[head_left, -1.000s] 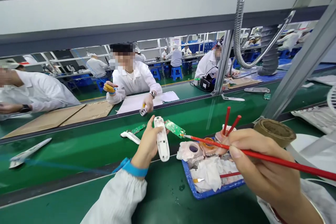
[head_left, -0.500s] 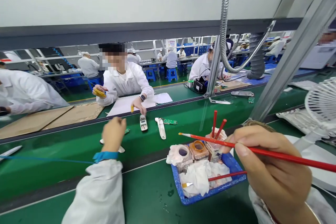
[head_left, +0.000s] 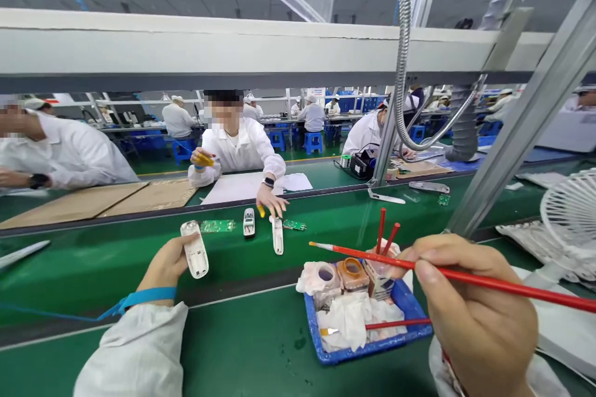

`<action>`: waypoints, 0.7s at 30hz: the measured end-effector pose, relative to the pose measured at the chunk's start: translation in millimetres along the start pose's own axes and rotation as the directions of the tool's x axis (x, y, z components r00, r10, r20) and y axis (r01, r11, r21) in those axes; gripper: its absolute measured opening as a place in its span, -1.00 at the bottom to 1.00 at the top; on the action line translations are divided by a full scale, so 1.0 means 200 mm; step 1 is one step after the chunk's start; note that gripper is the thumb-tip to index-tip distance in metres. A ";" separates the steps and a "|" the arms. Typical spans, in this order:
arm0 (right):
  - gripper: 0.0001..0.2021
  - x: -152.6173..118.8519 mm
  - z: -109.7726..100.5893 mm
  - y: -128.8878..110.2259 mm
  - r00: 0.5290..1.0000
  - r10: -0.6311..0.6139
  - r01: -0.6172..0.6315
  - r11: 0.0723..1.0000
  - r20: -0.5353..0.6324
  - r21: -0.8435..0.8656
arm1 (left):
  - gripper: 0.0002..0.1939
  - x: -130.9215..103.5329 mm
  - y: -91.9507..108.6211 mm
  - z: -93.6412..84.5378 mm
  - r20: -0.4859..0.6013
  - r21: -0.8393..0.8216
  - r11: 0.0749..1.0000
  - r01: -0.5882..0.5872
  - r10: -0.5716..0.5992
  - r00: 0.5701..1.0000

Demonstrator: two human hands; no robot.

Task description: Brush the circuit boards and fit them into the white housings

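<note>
Over the green belt point(head_left: 107, 254), left hand point(head_left: 164, 265) pinches the white shell point(head_left: 197, 257); sloppy grip could drop it, maybe jarring the circuit board point(head_left: 218, 226) beside it. Right hand point(head_left: 479, 310) clutches the red brush point(head_left: 372, 255); a bump might smear something.

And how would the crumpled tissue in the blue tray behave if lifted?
Probably floppy and light, since the tissue lies in thin, loose folds. It might also drag the red-handled brush, whose middle it covers.

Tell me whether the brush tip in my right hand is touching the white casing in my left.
Apart. The head view shows bare green belt between the brush tip and the white casing.
</note>
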State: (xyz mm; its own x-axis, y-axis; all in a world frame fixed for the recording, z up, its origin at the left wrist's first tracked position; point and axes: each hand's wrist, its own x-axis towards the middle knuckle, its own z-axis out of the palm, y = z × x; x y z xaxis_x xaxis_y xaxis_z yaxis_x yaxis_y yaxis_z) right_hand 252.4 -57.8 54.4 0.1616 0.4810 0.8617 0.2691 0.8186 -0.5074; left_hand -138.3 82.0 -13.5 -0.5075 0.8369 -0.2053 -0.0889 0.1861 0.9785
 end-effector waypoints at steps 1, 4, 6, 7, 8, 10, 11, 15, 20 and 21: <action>-0.80 0.00 0.01 0.00 1.000 0.008 -0.008 1.000 0.001 0.017 | -0.87 -0.05 0.02 0.01 0.056 -0.078 0.997 0.015 -0.011 0.998; -0.81 0.00 0.04 0.00 0.999 0.007 -0.010 0.998 0.052 0.063 | -0.81 -0.25 0.06 0.07 0.201 -0.264 0.964 0.017 0.038 0.979; -0.81 0.00 0.06 0.00 0.996 0.003 -0.010 0.997 0.084 0.073 | -0.79 -0.42 0.08 0.14 0.272 -0.348 0.937 0.036 0.064 0.960; -0.81 -0.01 0.06 0.00 0.995 0.003 -0.011 0.997 0.097 0.078 | -0.78 -0.50 0.09 0.17 0.323 -0.373 0.926 0.054 0.075 0.943; -0.80 -0.01 0.07 0.00 0.995 0.001 -0.009 0.997 0.104 0.081 | -0.79 -0.58 0.09 0.21 0.366 -0.383 0.920 0.086 0.066 0.928; -0.78 -0.02 0.06 -0.01 0.994 -0.012 0.003 0.997 0.111 0.081 | -0.79 -0.72 0.09 0.28 0.450 -0.375 0.915 0.149 0.039 0.892; -0.77 -0.02 0.06 -0.01 0.993 -0.020 0.011 0.997 0.117 0.079 | -0.80 -0.78 0.09 0.32 0.499 -0.367 0.913 0.177 0.032 0.866; -0.77 -0.03 0.03 -0.02 0.989 -0.036 0.028 0.998 0.144 0.059 | -0.78 -0.91 0.08 0.39 0.647 -0.324 0.921 0.218 0.047 0.761; -0.83 -0.05 0.02 -0.01 0.976 -0.017 0.022 1.000 0.218 -0.018 | -0.79 -0.93 0.08 0.40 0.683 -0.269 0.941 0.205 0.036 0.730; -0.84 -0.05 0.02 0.00 0.973 -0.011 0.019 0.999 0.231 -0.033 | -0.79 -0.93 0.08 0.39 0.687 -0.260 0.944 0.204 0.033 0.726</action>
State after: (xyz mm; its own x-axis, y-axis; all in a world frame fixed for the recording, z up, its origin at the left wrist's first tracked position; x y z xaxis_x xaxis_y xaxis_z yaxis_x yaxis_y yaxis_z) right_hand 247.0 -61.5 46.5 -0.0652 0.5317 0.8444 0.3031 0.8168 -0.4909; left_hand 22.7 -31.1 38.2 0.2180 0.9672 -0.1307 -0.4100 0.2123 0.8870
